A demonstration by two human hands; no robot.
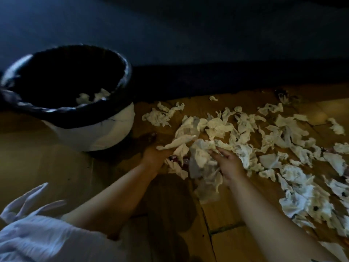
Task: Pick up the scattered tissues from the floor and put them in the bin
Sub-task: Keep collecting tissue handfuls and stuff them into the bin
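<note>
Several crumpled white tissues lie scattered over the wooden floor, from the middle out to the right edge. My left hand grips a bunch of tissues just right of the bin. Beside it, my right hand pinches another wad of tissues, with more hanging below it. The white bin with a black liner stands at the left, and a few tissues lie inside it.
A dark wall or piece of furniture runs along the back behind the bin and the tissues. White fabric of my sleeve fills the lower left corner. The wooden floor continues in front of the bin.
</note>
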